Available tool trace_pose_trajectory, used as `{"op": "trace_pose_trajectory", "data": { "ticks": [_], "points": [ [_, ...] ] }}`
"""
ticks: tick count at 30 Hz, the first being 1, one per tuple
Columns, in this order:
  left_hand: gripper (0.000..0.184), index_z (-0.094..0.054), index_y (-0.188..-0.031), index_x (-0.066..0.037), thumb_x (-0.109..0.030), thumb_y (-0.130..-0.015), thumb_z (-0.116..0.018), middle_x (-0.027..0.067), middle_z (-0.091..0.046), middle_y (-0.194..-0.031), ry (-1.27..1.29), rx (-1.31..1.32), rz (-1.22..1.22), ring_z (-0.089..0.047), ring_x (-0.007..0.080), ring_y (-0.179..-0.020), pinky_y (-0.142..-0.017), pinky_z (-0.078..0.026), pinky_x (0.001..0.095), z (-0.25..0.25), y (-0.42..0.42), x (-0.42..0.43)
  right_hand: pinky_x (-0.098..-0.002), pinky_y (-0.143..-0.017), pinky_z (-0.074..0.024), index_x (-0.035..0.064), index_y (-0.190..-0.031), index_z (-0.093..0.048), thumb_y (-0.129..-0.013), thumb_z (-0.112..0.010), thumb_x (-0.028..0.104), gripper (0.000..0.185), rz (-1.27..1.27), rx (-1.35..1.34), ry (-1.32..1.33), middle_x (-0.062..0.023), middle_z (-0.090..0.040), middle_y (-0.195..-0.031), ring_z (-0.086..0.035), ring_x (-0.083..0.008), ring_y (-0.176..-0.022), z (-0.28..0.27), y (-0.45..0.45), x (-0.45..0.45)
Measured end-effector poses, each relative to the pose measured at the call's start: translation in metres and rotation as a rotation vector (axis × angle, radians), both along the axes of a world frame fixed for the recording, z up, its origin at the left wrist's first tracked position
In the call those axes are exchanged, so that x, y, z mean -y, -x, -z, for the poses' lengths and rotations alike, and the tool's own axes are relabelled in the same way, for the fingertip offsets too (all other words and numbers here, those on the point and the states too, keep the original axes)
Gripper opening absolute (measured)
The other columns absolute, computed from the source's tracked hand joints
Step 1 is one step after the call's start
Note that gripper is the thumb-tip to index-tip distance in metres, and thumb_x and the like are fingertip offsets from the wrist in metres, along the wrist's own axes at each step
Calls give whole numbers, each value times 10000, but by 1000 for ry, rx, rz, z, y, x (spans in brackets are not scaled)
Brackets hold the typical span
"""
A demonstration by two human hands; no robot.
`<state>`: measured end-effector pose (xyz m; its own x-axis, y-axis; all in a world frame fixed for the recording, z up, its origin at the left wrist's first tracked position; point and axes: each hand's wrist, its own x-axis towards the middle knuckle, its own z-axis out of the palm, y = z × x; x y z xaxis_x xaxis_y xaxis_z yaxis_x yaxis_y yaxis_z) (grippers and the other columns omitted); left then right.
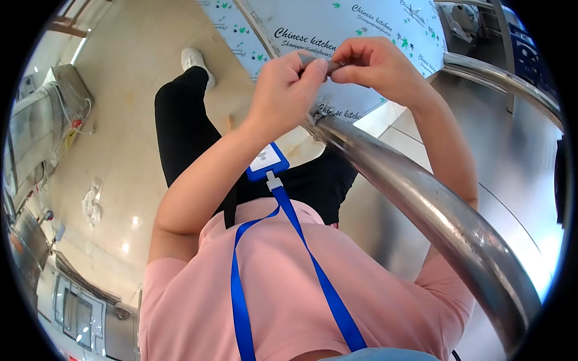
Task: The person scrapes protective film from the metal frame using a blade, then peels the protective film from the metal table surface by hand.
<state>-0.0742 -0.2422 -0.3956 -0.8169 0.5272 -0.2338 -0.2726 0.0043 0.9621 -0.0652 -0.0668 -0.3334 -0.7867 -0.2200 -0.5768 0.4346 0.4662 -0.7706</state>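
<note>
Fingers of left hand (280,96) pinched on a small grey piece (333,65), thumb on top. Right hand (382,71) fingertips closed on its other end. Piece sits between the 2 hands, in front of the "Chinese kitchen" print sheet (385,24), beyond the near end of the thick metal rail (421,201). Blue badge (283,166) hangs below left wrist.

Panel (373,24) is sitting past the left hand (286,90) and right hand (382,69), rail (433,204) is curving off rightward, shoe (197,63) is resting left of panel.
</note>
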Motion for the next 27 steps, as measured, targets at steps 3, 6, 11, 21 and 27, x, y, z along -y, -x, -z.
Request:
{"op": "trace_pose_trajectory", "data": {
  "ticks": [3,6,11,21,27],
  "points": [
    [259,-587,-727,7,-224,-839,-551,-7,-502,-581,-87,-15,-11,-436,54,-556,-503,-341,197,-2,6,11,-187,-569,-397,12,-826,-604,-754,-634,167,174,113,44,124,-21,-589,-707,-519,-64,-635,7,4,7],
    [239,-586,-756,3,-215,-842,-546,-12,-487,-576,-94,81,-5,-398,43,-531,-482,-310,187,3,9,18,-188,-549,-382,14,-845,-611,-757,-637,190,199,214,130,179,-27,-593,-695,-517,-59,-621,12,6,4],
    [203,-548,-762,-10,-192,-851,-529,-27,-443,-562,-224,351,-175,-333,38,-479,-453,-266,183,10,12,25,-229,-630,-433,38,-887,-601,-838,-550,223,198,325,-40,-208,-34,-582,-761,-548,-129,-687,19,17,-19],
    [201,-519,-773,-15,-200,-850,-522,-36,-394,-549,-129,717,-357,-320,52,-435,-400,-238,194,17,-40,20,-321,-722,-454,22,-918,-577,-710,-654,85,231,-281,-869,-538,-110,-561,-926,-539,-293,-855,28,-33,-11],
    [213,-529,-777,-13,-206,-861,-495,-37,-389,-548,-107,773,-341,-314,48,-433,-392,-233,199,16,-72,8,-320,-627,-446,33,-860,-589,-663,-668,76,216,-429,-962,-461,-77,-553,-809,-536,-237,-720,48,-78,-7]
  ]
}}
